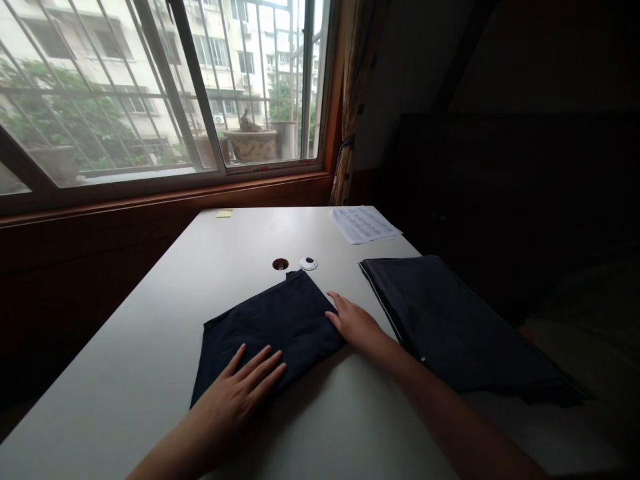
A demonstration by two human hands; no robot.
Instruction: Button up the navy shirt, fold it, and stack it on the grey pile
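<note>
A folded dark navy cloth lies flat on the white table in front of me. My left hand rests palm down on its near edge, fingers stretched out and together. My right hand lies flat at the cloth's right edge, fingers extended and touching the fabric. Neither hand grips anything.
A larger stack of dark folded fabric lies to the right, reaching the table's right edge. A printed paper sheet sits at the far right, a yellow sticky note at the far edge. A cable hole and its white cap are mid-table.
</note>
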